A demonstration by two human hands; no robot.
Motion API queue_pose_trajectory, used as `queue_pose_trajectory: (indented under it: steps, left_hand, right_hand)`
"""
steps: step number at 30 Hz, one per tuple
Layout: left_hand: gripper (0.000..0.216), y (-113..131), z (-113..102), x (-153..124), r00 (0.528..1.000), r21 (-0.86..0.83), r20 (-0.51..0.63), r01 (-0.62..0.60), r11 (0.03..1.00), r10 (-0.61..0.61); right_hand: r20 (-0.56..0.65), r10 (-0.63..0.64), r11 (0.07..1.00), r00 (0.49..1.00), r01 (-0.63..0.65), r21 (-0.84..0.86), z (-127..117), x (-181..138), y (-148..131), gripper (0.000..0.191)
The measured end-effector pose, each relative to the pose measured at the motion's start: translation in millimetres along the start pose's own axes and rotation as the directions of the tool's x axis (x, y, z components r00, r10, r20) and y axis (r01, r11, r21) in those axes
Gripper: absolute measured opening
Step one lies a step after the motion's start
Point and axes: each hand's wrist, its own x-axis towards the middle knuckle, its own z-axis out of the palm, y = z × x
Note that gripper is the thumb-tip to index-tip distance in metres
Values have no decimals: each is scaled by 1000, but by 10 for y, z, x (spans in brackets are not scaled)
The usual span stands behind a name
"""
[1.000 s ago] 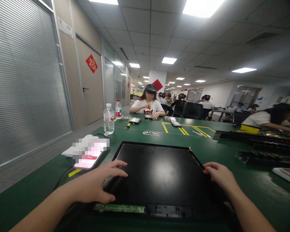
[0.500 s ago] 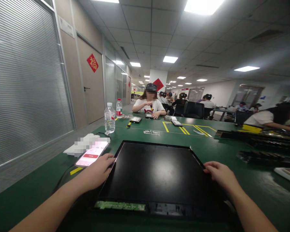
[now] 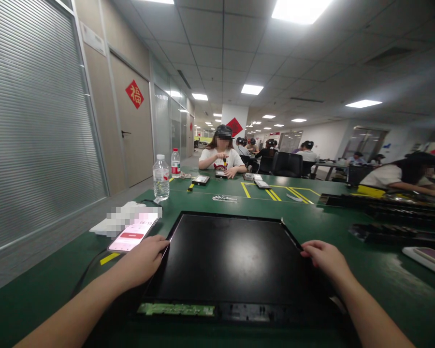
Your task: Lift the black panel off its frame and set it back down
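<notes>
Display panel, smooth black rectangle; right hand pinching edge, left hand at opposite edge, grip unclear.

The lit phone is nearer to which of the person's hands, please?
Left. The left hand is beside the phone, at the left edge of the black panel; the right hand is at its opposite edge, farther away.
</notes>
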Motion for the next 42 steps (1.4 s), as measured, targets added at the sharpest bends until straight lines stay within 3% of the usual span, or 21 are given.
queue_pose_trajectory:
  steps: [12,20,34,42]
  left_hand:
    - [40,30,-11,1,1000,20,-4,15,1000,-15]
    - [47,2,40,2,996,-7,-35,86,996,-86]
    - [21,-38,-19,-42,990,95,-71,129,987,-122]
    - [24,-73,-21,-37,994,107,-59,97,990,-91]
  right_hand:
    - [-11,-22,999,1000,22,-24,-9,-41,-42,27]
    - [-146,-61,982,987,34,-184,-100,-79,-85,28]
    - [0,-70,957,998,67,-282,27,85,99,29]
    - [21,-59,952,998,63,-300,67,4,7,32]
